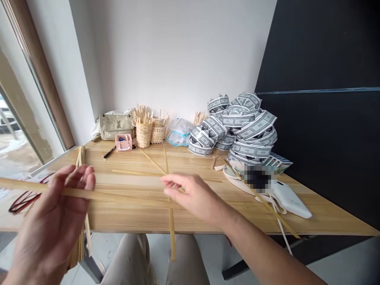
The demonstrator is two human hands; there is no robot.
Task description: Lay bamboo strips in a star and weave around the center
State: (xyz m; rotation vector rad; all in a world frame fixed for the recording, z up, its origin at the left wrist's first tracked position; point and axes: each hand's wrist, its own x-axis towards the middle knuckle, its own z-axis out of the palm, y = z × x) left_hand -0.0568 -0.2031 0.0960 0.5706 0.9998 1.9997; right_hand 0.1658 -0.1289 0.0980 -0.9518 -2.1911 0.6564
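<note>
My left hand (56, 213), palm up with fingers curled, holds a long thin bamboo strip (118, 197) between thumb and fingers. The strip reaches past the left edge of view, and its right part passes beneath my right hand (191, 194). That hand hovers over several crossing strips, its fingers loosely bent and a gap left between thumb and forefinger. One crossing strip (171, 227) runs towards me and overhangs the table's front edge. A diagonal strip (152, 160) and a sideways strip (135, 173) meet it near my right fingertips. The exact crossing is partly hidden.
A bundle of strips (80, 156) lies behind my left hand, near red-framed glasses (25, 202). Woven baskets (144, 132), a beige bag (115, 126) and a pink crate (124, 143) stand at the back. Patterned paper-like bands (246, 126) are piled right, beyond a white power bank (292, 200).
</note>
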